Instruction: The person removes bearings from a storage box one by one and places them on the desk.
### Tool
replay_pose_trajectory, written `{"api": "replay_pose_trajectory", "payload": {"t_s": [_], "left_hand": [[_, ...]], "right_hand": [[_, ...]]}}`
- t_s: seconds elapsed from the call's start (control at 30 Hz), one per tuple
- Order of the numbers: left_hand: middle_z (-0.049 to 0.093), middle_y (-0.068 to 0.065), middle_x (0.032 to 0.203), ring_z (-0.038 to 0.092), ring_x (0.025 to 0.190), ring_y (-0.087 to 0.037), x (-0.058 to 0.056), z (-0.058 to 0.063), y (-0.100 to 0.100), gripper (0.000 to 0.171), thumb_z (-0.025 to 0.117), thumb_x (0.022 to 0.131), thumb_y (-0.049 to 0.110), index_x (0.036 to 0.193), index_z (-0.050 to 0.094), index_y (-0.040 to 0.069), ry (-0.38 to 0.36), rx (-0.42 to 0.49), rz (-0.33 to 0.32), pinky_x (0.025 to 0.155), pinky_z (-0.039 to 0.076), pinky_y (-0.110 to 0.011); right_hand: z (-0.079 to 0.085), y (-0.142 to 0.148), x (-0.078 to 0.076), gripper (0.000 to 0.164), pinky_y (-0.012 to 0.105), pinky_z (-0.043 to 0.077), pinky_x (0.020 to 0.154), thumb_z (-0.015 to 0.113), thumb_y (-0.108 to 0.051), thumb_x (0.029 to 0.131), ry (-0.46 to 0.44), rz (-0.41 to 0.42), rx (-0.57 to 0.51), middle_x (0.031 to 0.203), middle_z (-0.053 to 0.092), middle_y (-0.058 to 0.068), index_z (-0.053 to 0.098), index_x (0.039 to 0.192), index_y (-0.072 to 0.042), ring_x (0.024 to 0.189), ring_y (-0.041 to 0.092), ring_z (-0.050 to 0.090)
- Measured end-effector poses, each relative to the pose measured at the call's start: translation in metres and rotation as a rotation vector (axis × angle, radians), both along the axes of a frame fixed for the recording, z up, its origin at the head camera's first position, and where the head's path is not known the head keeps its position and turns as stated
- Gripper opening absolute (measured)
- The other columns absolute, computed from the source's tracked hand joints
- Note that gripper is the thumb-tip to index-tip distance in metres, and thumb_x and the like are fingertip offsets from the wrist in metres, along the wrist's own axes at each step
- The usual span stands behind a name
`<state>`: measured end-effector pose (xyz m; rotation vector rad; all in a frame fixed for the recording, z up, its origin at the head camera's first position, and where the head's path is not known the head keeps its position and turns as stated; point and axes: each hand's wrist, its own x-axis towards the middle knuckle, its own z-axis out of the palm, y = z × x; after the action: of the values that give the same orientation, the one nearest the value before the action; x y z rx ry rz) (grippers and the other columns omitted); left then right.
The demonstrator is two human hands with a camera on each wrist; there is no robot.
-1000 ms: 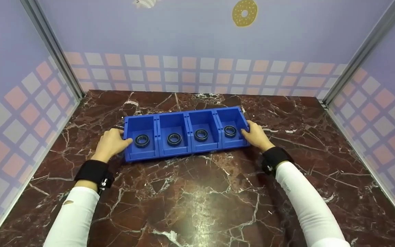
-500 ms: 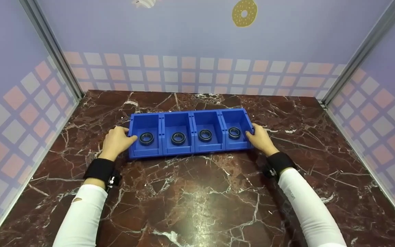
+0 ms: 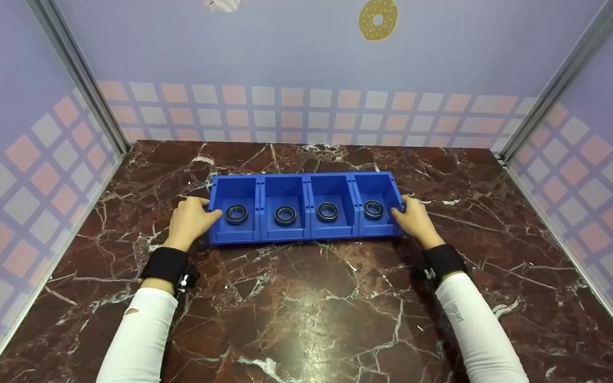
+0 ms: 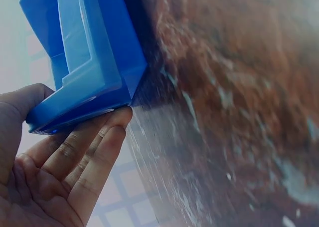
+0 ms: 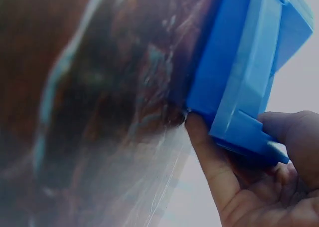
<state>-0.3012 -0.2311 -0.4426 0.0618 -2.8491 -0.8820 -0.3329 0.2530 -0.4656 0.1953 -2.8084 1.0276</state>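
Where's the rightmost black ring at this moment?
In the head view, the rightmost black ring lies in the right-end compartment of the blue bin row, just left of the right hand.

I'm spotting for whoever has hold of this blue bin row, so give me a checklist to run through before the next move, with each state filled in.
1. Left hand gripping its end of the blue bin row, thumb over the rim: ok.
2. Right hand gripping the opposite end, thumb over the rim: ok.
3. One dark ring inside each of the four compartments: ok.
4. Bins side by side in one straight row: ok.
5. Bins locked firmly to one another: cannot tell.
6. Row's underside fully resting on the marble tabletop: cannot tell.
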Motion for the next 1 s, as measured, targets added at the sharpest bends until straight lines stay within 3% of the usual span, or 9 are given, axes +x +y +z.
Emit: {"api": "replay_pose_trajectory", "payload": {"t_s": [0.23, 1.0], "left_hand": [[0.062, -0.026, 0.109, 0.061, 0.089, -0.043, 0.001, 0.0, 0.007, 0.046, 0.063, 0.08, 0.027, 0.115, 0.064, -0.002, -0.003, 0.005, 0.012, 0.072, 0.048, -0.053], [0.061, -0.026, 0.111, 0.061, 0.09, -0.044, 0.002, -0.003, 0.025, 0.048, 0.064, 0.08, 0.027, 0.117, 0.062, -0.004, -0.002, 0.011, -0.017, 0.074, 0.047, -0.053]], "right_hand": [[0.002, 0.006, 0.007, 0.036, 0.05, 0.044, 0.085, 0.056, -0.006, 0.086, -0.008, -0.014, 0.005, 0.11, 0.059, 0.03, 0.054, 0.116, 0.014, 0.099, 0.041, 0.059], [0.001, 0.024, 0.028, 0.031, 0.051, 0.046, 0.079, 0.055, -0.005, 0.087, -0.027, -0.058, -0.004, 0.099, 0.062, 0.03, 0.055, 0.111, 0.014, 0.088, 0.039, 0.061]]}}
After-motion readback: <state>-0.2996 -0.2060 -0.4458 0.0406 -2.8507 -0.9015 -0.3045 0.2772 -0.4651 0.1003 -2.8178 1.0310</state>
